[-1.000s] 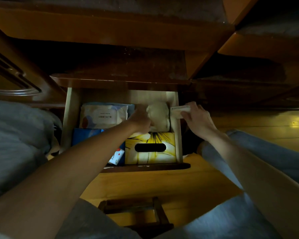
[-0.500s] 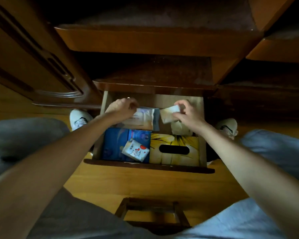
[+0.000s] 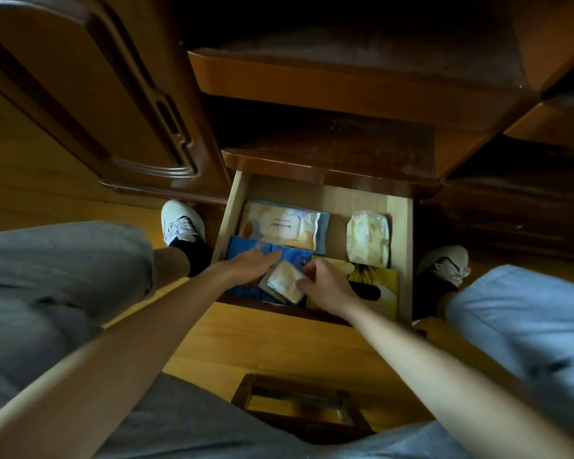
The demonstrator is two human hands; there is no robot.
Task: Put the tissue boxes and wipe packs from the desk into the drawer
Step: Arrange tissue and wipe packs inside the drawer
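The wooden drawer [image 3: 404, 246] stands pulled out below the desk. Inside lie a large white wipe pack [image 3: 284, 229] at the back left, a pale tissue pack [image 3: 368, 240] at the back right, a blue tissue box [image 3: 242, 251] at the front left and a yellow tissue box [image 3: 383, 286] at the front right. A small white pack [image 3: 284, 282] rests on the blue box. My left hand [image 3: 251, 266] lies on the blue box with its fingers stretched out, touching the small pack. My right hand [image 3: 325, 281] pinches the small pack's right edge.
A dark wooden cabinet door [image 3: 90, 94] stands at the left. My two shoes [image 3: 179, 221] flank the drawer on the wooden floor, and my knees in grey and light blue cloth frame the view. A small wooden stool frame [image 3: 299, 405] sits under me.
Both hands have come from the back of the drawer to its front, onto the small white pack. The large wipe pack and the pale pack now lie free at the back.
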